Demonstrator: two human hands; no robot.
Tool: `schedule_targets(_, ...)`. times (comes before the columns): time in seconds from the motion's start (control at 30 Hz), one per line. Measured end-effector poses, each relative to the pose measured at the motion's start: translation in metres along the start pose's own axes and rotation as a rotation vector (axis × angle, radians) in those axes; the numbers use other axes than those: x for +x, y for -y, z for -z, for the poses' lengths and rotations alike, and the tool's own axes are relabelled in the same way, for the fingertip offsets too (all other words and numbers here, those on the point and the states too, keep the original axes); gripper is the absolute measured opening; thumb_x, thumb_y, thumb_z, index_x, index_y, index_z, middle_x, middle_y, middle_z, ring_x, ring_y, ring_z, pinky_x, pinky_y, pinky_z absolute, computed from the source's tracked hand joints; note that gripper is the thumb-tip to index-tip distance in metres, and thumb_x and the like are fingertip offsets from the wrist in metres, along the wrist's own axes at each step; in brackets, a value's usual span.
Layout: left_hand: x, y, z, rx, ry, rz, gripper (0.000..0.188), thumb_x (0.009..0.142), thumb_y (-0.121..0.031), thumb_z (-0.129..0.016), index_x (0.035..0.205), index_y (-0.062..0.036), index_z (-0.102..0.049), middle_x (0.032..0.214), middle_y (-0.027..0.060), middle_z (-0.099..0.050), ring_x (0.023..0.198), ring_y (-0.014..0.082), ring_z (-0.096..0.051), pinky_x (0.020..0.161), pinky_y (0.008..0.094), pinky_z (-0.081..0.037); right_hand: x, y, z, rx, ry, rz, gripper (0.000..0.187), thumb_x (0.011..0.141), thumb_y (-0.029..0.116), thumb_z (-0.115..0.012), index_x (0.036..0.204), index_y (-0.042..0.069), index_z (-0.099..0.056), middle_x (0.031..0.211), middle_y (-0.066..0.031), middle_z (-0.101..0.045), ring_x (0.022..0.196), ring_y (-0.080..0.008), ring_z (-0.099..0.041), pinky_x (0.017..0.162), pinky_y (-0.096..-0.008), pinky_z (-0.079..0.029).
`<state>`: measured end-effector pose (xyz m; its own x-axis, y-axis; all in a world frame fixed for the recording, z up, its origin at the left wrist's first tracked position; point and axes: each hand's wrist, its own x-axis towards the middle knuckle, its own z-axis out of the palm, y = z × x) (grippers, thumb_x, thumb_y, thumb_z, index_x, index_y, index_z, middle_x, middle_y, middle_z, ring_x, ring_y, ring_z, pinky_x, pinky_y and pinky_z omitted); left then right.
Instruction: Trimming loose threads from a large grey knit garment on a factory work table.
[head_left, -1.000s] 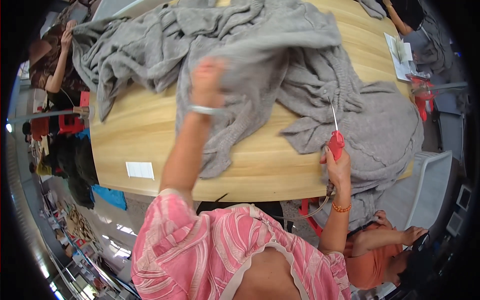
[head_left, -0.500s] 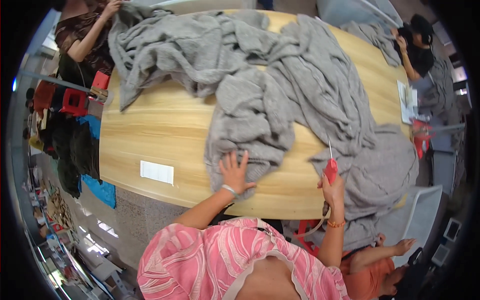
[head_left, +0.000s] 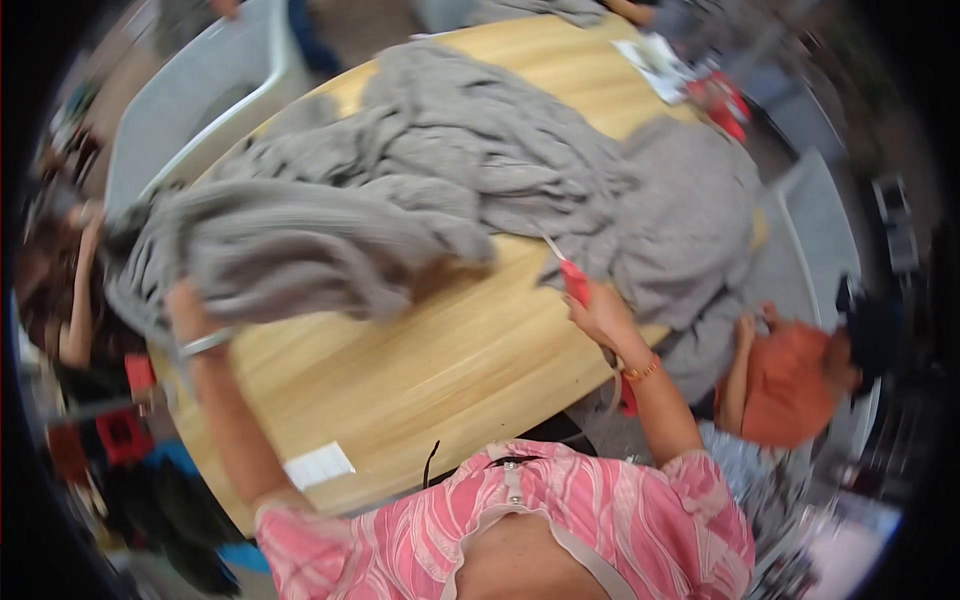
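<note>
A large heap of soft grey knit fabric (head_left: 480, 150) spreads over the wooden table. At its left end my left hand (head_left: 190, 308), blurred by motion, is closed on a grey knit piece (head_left: 320, 245), whose near edge is lifted off the tabletop. My right hand (head_left: 603, 318) grips a red-handled tool (head_left: 574, 282) with a thin metal tip and a pale hose trailing from its lower end. The tip points up and left, close to the fabric's near edge. Whether it touches the fabric I cannot tell.
The wooden table (head_left: 400, 385) carries a white paper slip (head_left: 320, 466) near its front edge. Pale plastic bins stand at the far left (head_left: 150, 130) and right (head_left: 822, 215). A person in orange (head_left: 790, 385) is at the right; another person's arm (head_left: 82, 290) reaches in at the left.
My left hand has gone from flat on the fabric to the far left, pulling the knit piece along. The view has turned right. My right hand still holds the red-handled tool.
</note>
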<state>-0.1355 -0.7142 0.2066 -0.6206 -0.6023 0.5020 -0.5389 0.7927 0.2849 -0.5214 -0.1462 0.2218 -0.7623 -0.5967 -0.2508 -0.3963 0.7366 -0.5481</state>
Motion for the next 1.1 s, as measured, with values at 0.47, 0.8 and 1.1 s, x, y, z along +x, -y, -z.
schedule_targets(0.47, 0.069, -0.325, -0.130, -0.134, 0.059, -0.298, 0.054, 0.073, -0.011, -0.071, 0.121, -0.0012, -0.051, 0.122, 0.0184, -0.052, 0.114, 0.0332, -0.048, 0.100, 0.0423, -0.035, -0.008, -0.077, 0.022, 0.216, -0.061, -0.288, 0.031, 0.081, 0.026, -0.059, 0.099, 0.001, -0.056, 0.088, -0.0266, -0.062, 0.087, -0.0442, -0.059, 0.076, -0.0478, -0.047)
schedule_targets(0.8, -0.005, -0.579, -0.328, -0.553, 0.435, -0.285, 0.075, 0.070, -0.022, -0.074, 0.133, -0.0074, -0.038, 0.122, 0.0202, -0.049, 0.111, 0.0366, -0.048, 0.089, 0.0433, -0.041, -0.011, -0.118, 0.061, 0.381, -0.081, -0.240, 0.026, 0.084, 0.019, -0.056, 0.098, -0.002, -0.054, 0.073, -0.0208, -0.062, 0.074, -0.0412, -0.061, 0.070, -0.0463, -0.047)
schedule_targets(1.1, -0.058, -0.516, -0.306, -0.160, 1.002, -0.181, 0.054, 0.069, -0.028, -0.071, 0.113, -0.0061, -0.048, 0.083, 0.0280, -0.061, 0.079, 0.0410, -0.061, 0.070, 0.0492, -0.045, -0.006, -0.162, 0.066, 0.223, -0.011, -0.144, 0.024, 0.083, 0.017, -0.056, 0.099, -0.001, -0.053, 0.071, -0.0192, -0.062, 0.074, -0.0389, -0.062, 0.069, -0.0430, -0.048)
